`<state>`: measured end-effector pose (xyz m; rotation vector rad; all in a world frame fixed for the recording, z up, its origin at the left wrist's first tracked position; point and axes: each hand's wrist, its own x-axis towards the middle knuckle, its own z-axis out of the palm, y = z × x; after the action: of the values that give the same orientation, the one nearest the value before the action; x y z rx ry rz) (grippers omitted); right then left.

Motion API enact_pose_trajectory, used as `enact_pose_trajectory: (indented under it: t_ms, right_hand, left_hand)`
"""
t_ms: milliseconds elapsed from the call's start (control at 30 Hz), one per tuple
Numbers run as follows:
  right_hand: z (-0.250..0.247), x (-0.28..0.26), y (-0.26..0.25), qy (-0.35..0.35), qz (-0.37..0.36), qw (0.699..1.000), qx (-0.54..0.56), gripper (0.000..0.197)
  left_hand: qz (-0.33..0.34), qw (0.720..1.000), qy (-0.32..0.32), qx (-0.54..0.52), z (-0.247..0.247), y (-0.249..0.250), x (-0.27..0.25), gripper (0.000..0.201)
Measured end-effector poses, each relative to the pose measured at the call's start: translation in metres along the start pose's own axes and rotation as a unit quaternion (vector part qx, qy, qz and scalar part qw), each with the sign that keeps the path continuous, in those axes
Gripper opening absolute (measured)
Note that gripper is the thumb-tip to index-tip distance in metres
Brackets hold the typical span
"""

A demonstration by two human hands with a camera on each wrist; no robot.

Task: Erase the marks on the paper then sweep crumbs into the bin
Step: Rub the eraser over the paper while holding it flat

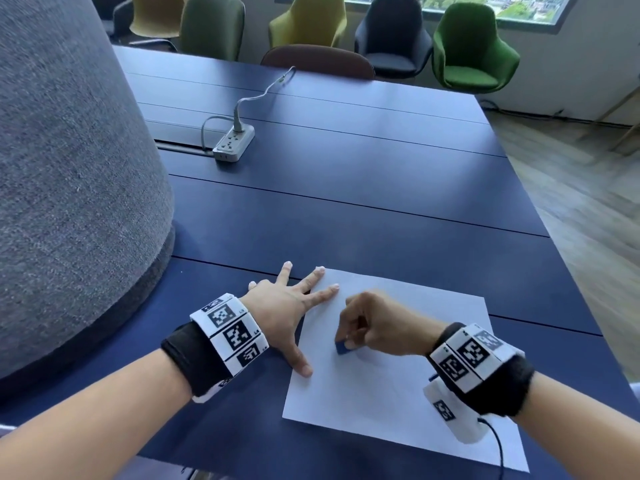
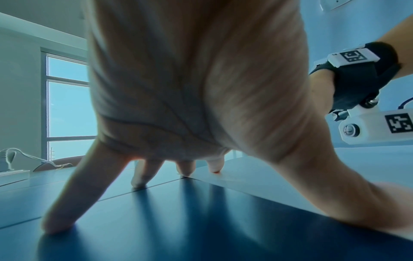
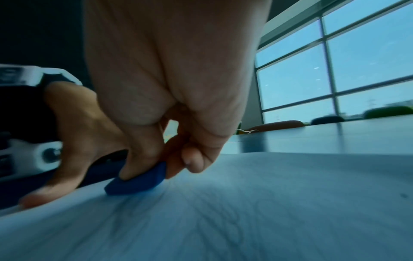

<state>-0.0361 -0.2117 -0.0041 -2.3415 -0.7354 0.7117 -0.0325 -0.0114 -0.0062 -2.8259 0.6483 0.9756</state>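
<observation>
A white sheet of paper [image 1: 388,382] lies on the dark blue table [image 1: 346,202] near its front edge. My right hand [image 1: 374,327] pinches a small blue eraser [image 1: 343,348] and presses it on the paper's left middle; the right wrist view shows the eraser [image 3: 138,181] flat on the paper [image 3: 268,203], with faint pencil lines beside it. My left hand [image 1: 291,303] lies spread and flat, its thumb and two fingertips on the paper's left edge and far corner. In the left wrist view the spread fingers [image 2: 58,217] press on the table.
A large grey fabric-covered column [image 1: 69,168] stands on the left, close to my left arm. A grey power strip [image 1: 233,142] with its cable lies further back. Several chairs [image 1: 471,46] line the far side. The table's right edge drops to a wooden floor [image 1: 581,202].
</observation>
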Motion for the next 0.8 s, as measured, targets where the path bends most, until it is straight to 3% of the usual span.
enact_pose_trajectory:
  t_ms: [67,200,333,500,633,800]
  right_hand:
    - [0.000,0.001,0.001,0.022,0.003,1.000,0.011,0.016]
    - [0.000,-0.014,-0.001,-0.092,-0.001,0.996,-0.011,0.017]
    - [0.003,-0.013,0.003,-0.011,0.004,1.000,0.016,0.017]
    - [0.003,-0.022,-0.001,-0.080,-0.001,0.997,0.002,0.017]
    - [0.004,-0.015,0.002,-0.002,0.003,1.000,0.013,0.018]
    - [0.007,-0.025,-0.002,-0.086,-0.002,0.996,0.004,0.019]
  left_hand:
    - [0.000,1.000,-0.001,-0.002,0.001,0.000,0.000,0.136]
    - [0.002,1.000,0.003,-0.006,0.002,-0.001,0.001,0.137]
    - [0.005,1.000,0.002,0.001,0.002,-0.003,0.002,0.137]
    - [0.004,1.000,0.001,-0.002,0.002,-0.002,0.002,0.137]
    - [0.004,1.000,0.001,-0.004,0.002,-0.003,0.002,0.137]
    - [0.005,1.000,0.003,-0.001,0.002,-0.002,0.002,0.137]
